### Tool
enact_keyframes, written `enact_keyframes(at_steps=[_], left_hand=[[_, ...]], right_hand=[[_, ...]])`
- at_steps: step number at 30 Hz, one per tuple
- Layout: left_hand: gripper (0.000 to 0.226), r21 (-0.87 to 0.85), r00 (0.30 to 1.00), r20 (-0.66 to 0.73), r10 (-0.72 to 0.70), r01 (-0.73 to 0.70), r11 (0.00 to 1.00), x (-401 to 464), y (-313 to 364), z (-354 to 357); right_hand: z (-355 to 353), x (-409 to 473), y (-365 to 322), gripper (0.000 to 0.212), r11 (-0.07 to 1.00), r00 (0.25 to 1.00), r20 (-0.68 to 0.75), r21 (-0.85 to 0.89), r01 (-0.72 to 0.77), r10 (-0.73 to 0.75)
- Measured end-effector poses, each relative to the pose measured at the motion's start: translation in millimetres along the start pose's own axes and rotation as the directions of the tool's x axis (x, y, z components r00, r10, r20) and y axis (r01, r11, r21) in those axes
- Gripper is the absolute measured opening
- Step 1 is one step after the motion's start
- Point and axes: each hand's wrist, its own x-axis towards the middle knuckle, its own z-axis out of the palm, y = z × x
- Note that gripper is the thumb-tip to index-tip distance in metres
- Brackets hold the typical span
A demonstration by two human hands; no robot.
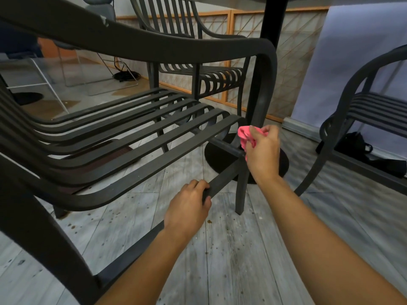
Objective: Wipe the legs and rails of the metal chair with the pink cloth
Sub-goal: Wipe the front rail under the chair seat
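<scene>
A dark metal slatted chair fills the left and middle of the head view, seen from low at its side. My left hand grips the chair's lower side rail with fingers curled over it. My right hand holds the bunched pink cloth against the top of the front leg, where the side rail and the front crossbar meet under the armrest's curved end. Part of the cloth is hidden behind my fingers.
A black table post with a round base stands just behind the front leg. A second matching chair stands beyond, a third at the right with a black bag beneath. Grey plank floor lies below.
</scene>
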Motion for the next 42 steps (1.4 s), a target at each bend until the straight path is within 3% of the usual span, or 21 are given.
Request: enact_keyframes(at_steps=[2,6,10,24,29,42], left_hand=[[0.029,-0.014,1.000,-0.003,0.000,0.000,1.000,-0.3,-1.9,1.0],[0.030,-0.030,1.000,-0.019,0.005,-0.006,1.000,2.0,-4.7,2.5],[0.031,-0.034,1.000,-0.029,0.010,-0.011,0.999,2.0,-6.2,3.8],[0.029,-0.070,0.999,-0.041,0.006,-0.009,0.998,0.8,-8.4,5.8],[0.030,-0.077,1.000,-0.029,0.000,-0.002,0.997,0.8,-8.1,4.2],[0.032,-0.150,0.994,0.069,-0.088,0.097,0.984,0.8,-2.0,-2.4]], right_hand=[[7.5,-0.2,-0.6,0.037,0.997,0.998,0.021,-0.051,-0.054,0.055],[19.8,-5.5,0.0,0.037,0.975,0.997,0.066,-0.223,-0.016,0.032],[32.9,-18.9,9.1,0.032,0.897,0.990,0.108,-0.441,-0.034,0.091],[36.4,-41.6,10.9,0.048,0.952,0.962,0.090,-0.196,-0.237,0.258],[34.0,-60.5,1.6,0.043,0.929,0.962,0.167,-0.338,-0.149,0.215],[21.7,-115.7,-14.5,0.044,0.970,0.936,0.290,-0.196,-0.144,0.198]])
